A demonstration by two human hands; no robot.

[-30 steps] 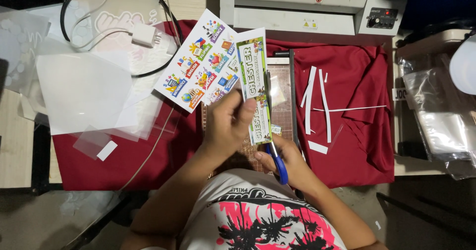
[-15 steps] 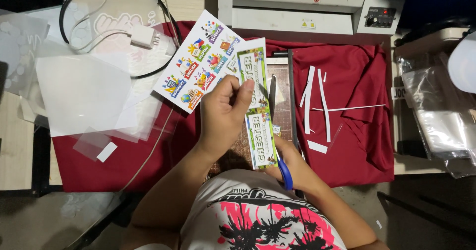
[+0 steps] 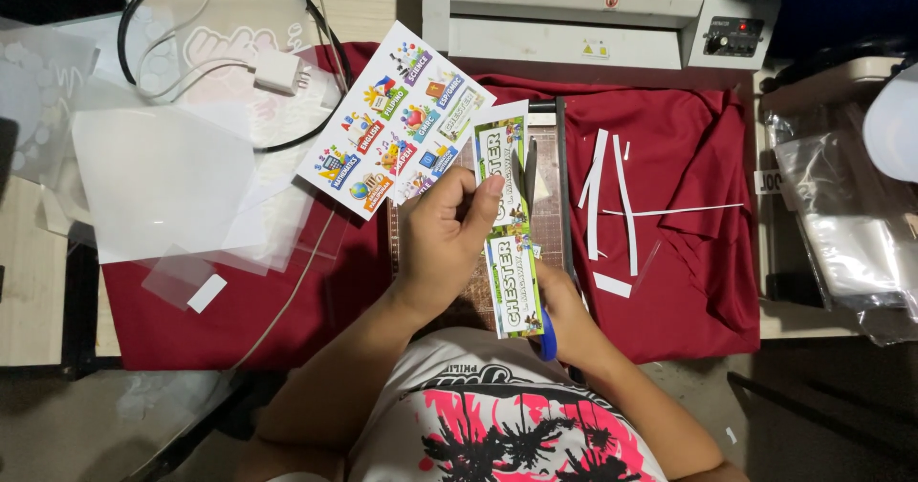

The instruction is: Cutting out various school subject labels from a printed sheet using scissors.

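My left hand [image 3: 445, 238] pinches a long green-and-white printed label strip [image 3: 510, 233] near its middle, holding it upright over the red cloth. My right hand [image 3: 564, 315] grips blue-handled scissors [image 3: 540, 291], whose blades run up along the strip's right edge. The strip hides most of the scissors and part of my right hand. A sheet of colourful printed labels [image 3: 394, 123] lies just left of my left hand.
A paper trimmer [image 3: 559, 186] lies under the strip on the red cloth [image 3: 688, 157]. White paper offcuts [image 3: 612, 200] lie to the right. A laminator [image 3: 574, 9] stands at the back. Clear plastic sheets [image 3: 158, 190] and a charger with cable [image 3: 277, 71] lie left.
The strip has slid down towards me while the scissors cut farther up along its edge. My left hand has shifted its grip slightly higher.
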